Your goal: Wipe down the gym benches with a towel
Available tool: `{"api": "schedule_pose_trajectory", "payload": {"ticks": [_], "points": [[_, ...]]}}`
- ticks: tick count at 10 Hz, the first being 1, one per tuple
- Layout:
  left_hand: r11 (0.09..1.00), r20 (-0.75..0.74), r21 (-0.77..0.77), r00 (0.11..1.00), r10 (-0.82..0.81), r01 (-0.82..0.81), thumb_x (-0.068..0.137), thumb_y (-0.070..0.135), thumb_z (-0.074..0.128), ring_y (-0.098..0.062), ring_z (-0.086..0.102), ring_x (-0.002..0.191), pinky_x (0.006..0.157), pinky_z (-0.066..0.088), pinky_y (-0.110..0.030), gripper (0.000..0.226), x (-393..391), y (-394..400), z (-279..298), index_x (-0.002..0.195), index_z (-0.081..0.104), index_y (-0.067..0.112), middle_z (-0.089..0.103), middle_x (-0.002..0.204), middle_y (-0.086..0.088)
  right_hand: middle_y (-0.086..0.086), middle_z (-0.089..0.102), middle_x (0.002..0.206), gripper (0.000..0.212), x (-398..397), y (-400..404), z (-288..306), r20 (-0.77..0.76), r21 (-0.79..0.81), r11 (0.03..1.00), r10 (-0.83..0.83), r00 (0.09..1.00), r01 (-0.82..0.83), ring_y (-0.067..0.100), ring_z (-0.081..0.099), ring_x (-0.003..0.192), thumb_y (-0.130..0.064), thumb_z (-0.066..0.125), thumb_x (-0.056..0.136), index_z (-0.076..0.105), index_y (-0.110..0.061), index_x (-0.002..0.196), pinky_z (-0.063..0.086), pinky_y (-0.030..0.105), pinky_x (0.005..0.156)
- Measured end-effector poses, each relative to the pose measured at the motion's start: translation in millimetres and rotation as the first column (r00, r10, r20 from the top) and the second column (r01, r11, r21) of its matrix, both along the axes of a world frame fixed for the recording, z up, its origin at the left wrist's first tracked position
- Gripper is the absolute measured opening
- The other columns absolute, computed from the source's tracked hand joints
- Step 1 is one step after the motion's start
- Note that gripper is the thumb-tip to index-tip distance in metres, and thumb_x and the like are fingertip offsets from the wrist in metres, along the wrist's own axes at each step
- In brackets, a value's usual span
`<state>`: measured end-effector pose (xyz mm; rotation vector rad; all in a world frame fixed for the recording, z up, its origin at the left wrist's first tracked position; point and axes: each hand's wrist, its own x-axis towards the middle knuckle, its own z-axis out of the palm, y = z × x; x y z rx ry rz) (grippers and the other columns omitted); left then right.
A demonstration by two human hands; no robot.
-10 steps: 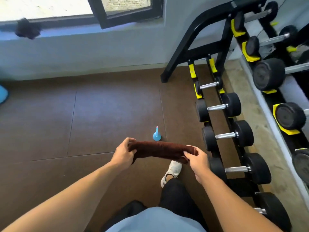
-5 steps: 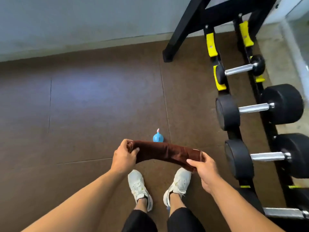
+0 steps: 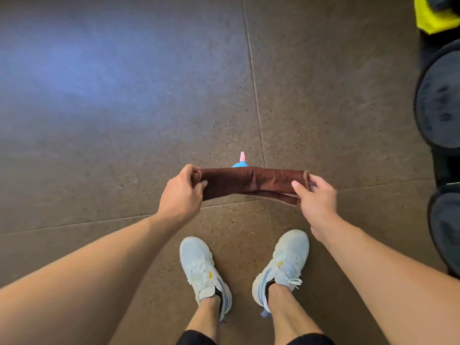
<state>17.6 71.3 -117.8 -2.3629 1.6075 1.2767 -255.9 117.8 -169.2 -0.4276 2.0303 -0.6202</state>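
Observation:
A dark brown folded towel (image 3: 251, 181) stretches level between my two hands, above the floor in front of my feet. My left hand (image 3: 180, 192) grips its left end with curled fingers. My right hand (image 3: 316, 197) pinches its right end between thumb and fingers. No gym bench is in view.
A small blue spray bottle with a pink nozzle (image 3: 241, 161) stands on the brown rubber floor (image 3: 124, 120), half hidden behind the towel. Black dumbbell heads (image 3: 439, 105) on a rack with yellow trim (image 3: 433, 18) line the right edge. My white trainers (image 3: 201, 270) stand below.
The view has tilted down to the floor, so the window, wall and most of the rack have left the frame. Both hands still hold the towel, now pulled straighter.

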Motion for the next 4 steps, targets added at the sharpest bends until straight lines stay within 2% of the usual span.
{"api": "schedule_pose_trajectory", "payload": {"ticks": [1, 2, 3, 4], "points": [[0.999, 0.012, -0.033, 1.000, 0.007, -0.007, 0.096, 0.024, 0.063, -0.036, 0.063, 0.103, 0.074, 0.035, -0.032, 0.015, 4.2, -9.0, -13.7, 0.109, 0.060, 0.017, 0.072, 0.106, -0.014, -0.009, 0.079, 0.100, 0.022, 2.5, -2.5, -17.6, -0.030, -0.030, 1.000, -0.012, 0.999, 0.011, 0.015, 0.076, 0.097, -0.017, 0.078, 0.092, 0.072, -0.028, 0.111, 0.058, 0.045, 0.101], [0.999, 0.029, -0.043, 1.000, -0.006, 0.007, 0.097, 0.025, 0.063, -0.036, 0.064, 0.106, 0.078, 0.041, -0.035, 0.018, 7.0, -15.2, -19.2, 0.113, 0.060, 0.018, 0.072, 0.109, -0.014, -0.010, 0.079, 0.102, 0.027, 5.6, -9.2, -24.1, -0.043, -0.046, 0.999, -0.021, 0.999, 0.019, 0.014, 0.076, 0.098, -0.029, 0.079, 0.088, 0.073, -0.027, 0.114, 0.059, 0.047, 0.100], [0.999, 0.043, -0.011, 0.998, -0.035, 0.035, 0.096, 0.029, 0.064, -0.033, 0.064, 0.113, 0.093, 0.049, -0.039, 0.032, 13.3, -18.5, -22.8, 0.126, 0.058, 0.022, 0.071, 0.120, -0.011, -0.014, 0.078, 0.100, 0.040, 12.6, -14.2, -20.9, 0.008, -0.025, 0.999, -0.045, 0.999, 0.045, 0.015, 0.076, 0.099, -0.043, 0.076, 0.083, 0.072, -0.027, 0.120, 0.060, 0.049, 0.097], [1.000, 0.034, 0.002, 0.999, 0.015, -0.015, 0.095, 0.030, 0.067, -0.027, 0.062, 0.123, 0.106, 0.047, -0.042, 0.050, 21.1, -18.4, -24.4, 0.141, 0.051, 0.020, 0.063, 0.138, -0.006, -0.014, 0.072, 0.107, 0.039, 11.4, -9.5, -15.9, -0.010, 0.056, 0.997, -0.051, 0.999, 0.051, 0.019, 0.073, 0.108, -0.029, 0.073, 0.095, 0.067, -0.025, 0.133, 0.057, 0.049, 0.103]]}}
